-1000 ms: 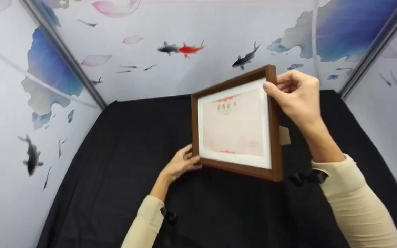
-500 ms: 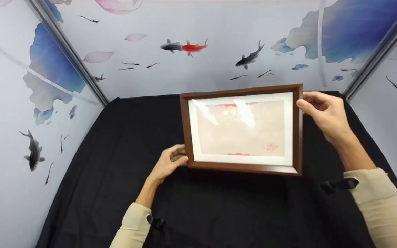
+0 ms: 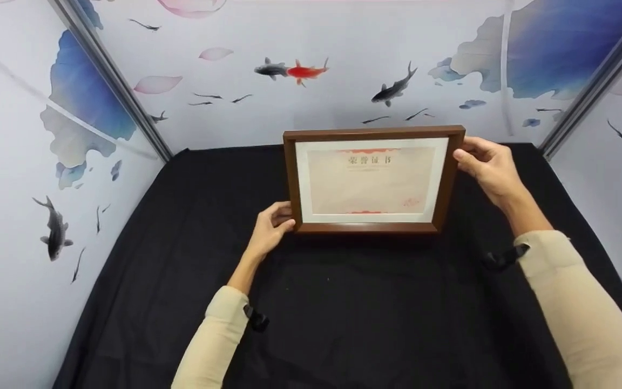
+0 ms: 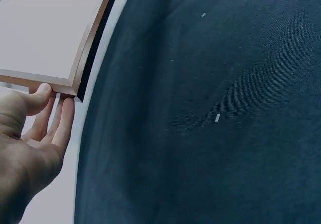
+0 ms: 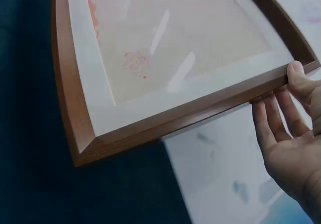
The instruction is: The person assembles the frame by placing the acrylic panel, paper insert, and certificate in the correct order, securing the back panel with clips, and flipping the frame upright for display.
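Observation:
A brown wooden picture frame [image 3: 367,228] stands nearly upright in the head view, facing me. Behind its glass, inside a white mat, sits a certificate [image 3: 370,186] with red trim and a red seal at its lower right. My left hand [image 3: 270,229] pinches the frame's lower left corner, thumb in front and fingers behind. At the upper right side my right hand [image 3: 492,170] grips the edge in the same way, thumb on the front. The right wrist view shows the thumb on the wood of the frame [image 5: 165,121] and glare on the glass.
Black cloth [image 3: 343,313] covers the table, with a few small pale flecks on it in the left wrist view. White panels [image 3: 224,124] printed with fish and petals wall in the back and both sides, joined by metal posts [image 3: 111,75].
The frame has swung from a slant to face me, then moved back and tipped more upright. Glare has left its glass in the head view. Both hands have kept hold of it.

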Demonstrator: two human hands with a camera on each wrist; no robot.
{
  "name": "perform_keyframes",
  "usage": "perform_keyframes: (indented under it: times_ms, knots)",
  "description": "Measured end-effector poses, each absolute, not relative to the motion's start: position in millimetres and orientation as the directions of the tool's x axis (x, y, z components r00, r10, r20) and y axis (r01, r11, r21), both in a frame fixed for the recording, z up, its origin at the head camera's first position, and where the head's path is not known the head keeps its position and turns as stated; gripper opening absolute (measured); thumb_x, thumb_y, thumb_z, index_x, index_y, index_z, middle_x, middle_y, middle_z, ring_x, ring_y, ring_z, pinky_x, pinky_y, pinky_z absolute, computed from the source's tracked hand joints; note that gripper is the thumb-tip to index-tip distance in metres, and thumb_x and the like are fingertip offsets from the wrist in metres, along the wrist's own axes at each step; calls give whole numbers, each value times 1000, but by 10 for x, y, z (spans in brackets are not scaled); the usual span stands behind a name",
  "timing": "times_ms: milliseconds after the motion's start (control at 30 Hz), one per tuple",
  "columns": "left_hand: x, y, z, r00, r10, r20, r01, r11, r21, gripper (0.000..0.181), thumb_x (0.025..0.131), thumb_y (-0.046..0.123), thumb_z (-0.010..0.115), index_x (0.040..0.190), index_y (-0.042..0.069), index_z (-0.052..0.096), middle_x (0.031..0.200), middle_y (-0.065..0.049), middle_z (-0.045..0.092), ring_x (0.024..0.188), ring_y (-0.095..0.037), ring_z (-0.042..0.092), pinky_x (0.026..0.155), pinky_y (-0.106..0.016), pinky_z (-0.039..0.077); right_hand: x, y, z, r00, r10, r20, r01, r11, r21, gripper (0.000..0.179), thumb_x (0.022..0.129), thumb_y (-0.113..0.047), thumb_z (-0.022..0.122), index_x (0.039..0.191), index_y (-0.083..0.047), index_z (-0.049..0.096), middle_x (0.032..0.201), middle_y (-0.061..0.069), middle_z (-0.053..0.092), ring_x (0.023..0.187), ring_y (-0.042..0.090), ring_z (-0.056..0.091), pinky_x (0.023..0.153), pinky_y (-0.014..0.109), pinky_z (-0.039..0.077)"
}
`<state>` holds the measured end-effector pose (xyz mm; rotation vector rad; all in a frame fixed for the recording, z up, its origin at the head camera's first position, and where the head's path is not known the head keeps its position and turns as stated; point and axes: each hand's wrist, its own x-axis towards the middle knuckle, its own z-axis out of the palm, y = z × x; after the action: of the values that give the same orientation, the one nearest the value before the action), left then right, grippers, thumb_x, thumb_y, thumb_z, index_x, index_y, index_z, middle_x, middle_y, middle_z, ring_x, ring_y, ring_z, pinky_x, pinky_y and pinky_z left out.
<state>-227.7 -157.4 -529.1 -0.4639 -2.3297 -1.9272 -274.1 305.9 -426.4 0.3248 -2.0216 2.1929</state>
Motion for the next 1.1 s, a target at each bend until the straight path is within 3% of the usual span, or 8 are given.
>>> perform_keyframes:
  times_ms: [300,533,700,900,1100]
  knots:
    - [-2369,-1493,-5724,-974,118,191,210,176,962,42,90,-19,63,131,-10,58,118,-27,63,107,-40,64,86,-43,56,-2784,3109,-4593,-989,-49,137,-125,-192,-973,45,94,1,70,138,6,58,109,9,61,101,17,61,88,24,52]
    - [-2321,-1449,-5784,-975,99,198,215,208,954,40,92,-17,63,131,-6,60,119,-23,63,110,-37,63,88,-42,55,-2763,3142,-4661,-987,-65,148,-134,-179,-975,46,95,-2,70,139,5,58,117,11,60,109,19,57,91,23,51]
    - [-2260,-1385,-5901,-976,106,190,210,235,949,40,91,-17,63,130,-7,60,119,-24,63,111,-38,63,89,-43,54,-2660,3187,-4764,-993,-64,102,-92,-152,-984,54,96,-2,69,145,9,49,118,11,57,110,19,56,91,22,50]
    - [-2192,-1367,-5933,-980,96,172,191,253,948,43,91,-18,63,133,-8,57,123,-27,61,113,-41,62,91,-47,53,-2625,3183,-4804,-993,-61,100,-99,-16,-995,59,97,-11,70,147,10,45,121,13,55,111,19,57,93,26,50]
    - [-2094,-1517,-5825,-962,126,241,262,198,945,44,95,-14,58,137,-15,47,127,-38,55,114,-52,58,95,-55,49,-2438,3245,-4920,-974,-114,198,-220,237,-946,49,103,-16,62,144,8,49,131,20,56,112,17,59,91,24,51]
